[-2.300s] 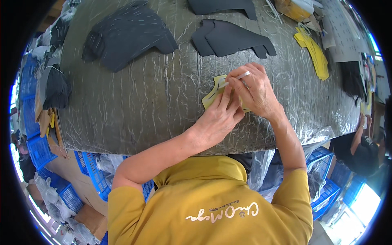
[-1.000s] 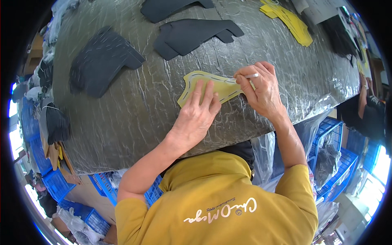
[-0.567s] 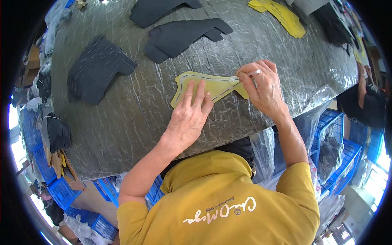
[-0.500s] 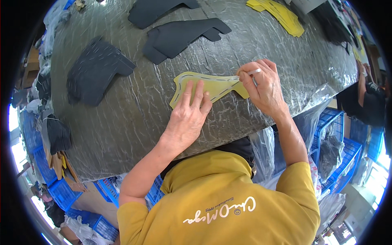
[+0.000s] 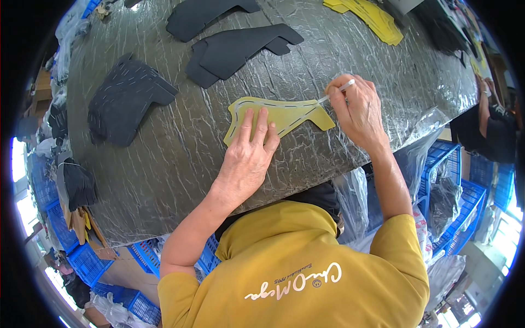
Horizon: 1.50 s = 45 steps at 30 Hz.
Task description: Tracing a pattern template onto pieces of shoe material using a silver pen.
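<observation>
Head view shows me my left hand [image 5: 249,158] pressed flat on the yellow template [image 5: 276,116], whose long axis runs left to right. My right hand [image 5: 358,109] pinches a white pen [image 5: 336,91] at its right end, nearer that edge.

Work table wrapped in crinkled plastic film, with cut pieces spread over it

The table [image 5: 164,164] has a dark grey top under wrinkled clear film. A yellow template [image 5: 284,115] lies flat near the middle of the frame. Two overlapping black pieces [image 5: 235,49] lie above it, another black piece [image 5: 202,13] sits at the top edge, and a black stack with pale marks [image 5: 126,98] lies at the upper left. A stack of yellow templates [image 5: 366,19] rests at the upper right.
</observation>
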Available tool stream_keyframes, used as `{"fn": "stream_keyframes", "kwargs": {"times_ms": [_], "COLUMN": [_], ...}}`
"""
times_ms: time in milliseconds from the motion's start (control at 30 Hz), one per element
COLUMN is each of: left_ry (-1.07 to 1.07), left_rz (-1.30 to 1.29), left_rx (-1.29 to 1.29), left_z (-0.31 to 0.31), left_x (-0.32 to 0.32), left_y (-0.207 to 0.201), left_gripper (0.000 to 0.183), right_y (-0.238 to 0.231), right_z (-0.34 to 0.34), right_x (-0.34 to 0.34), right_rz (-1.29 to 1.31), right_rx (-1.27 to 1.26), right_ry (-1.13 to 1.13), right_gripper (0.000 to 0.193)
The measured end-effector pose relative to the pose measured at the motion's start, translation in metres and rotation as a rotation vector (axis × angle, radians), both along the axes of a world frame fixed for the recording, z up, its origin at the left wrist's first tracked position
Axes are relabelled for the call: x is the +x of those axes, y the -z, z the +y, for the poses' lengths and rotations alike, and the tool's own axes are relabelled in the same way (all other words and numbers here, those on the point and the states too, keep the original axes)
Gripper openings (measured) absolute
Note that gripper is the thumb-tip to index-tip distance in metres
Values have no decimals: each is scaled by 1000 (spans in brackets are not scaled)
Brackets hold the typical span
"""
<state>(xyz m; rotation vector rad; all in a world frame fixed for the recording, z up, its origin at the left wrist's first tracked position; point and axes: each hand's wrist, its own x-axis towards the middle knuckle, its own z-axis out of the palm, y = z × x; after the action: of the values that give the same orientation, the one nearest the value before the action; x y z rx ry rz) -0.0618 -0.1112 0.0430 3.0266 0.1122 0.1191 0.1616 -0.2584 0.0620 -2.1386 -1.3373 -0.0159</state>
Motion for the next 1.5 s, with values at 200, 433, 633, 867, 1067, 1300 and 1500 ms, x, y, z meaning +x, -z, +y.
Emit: {"fn": "stream_keyframes", "kwargs": {"times_ms": [200,433,633,867,1067,1300,1500], "left_ry": [8,-22,-16,-492,-607,-643,-602], "left_rz": [8,11,-13,-305,-91,-130,-282], "left_rx": [4,52,32,-404,-258,-345,-453], "left_z": [-1,0,-6,3,5,5,4], "left_x": [3,-1,-4,-27,-20,-21,-26], "left_y": [-1,-4,8,-11,4,4,8], "left_gripper": [51,45,49,60,47,49,52], "right_y": [-2,5,5,48,93,99,101], "right_z": [-4,-3,-13,-45,-76,-78,-77], "right_x": [4,-22,-32,29,85,88,89], "right_rz": [-42,94,135,830,1498,1582,1606], "right_rx": [43,-260,-105,470,943,983,1022], "right_ry": [166,106,68,151,131,76,121], "right_gripper": [9,18,16,10,17,23,24]}}
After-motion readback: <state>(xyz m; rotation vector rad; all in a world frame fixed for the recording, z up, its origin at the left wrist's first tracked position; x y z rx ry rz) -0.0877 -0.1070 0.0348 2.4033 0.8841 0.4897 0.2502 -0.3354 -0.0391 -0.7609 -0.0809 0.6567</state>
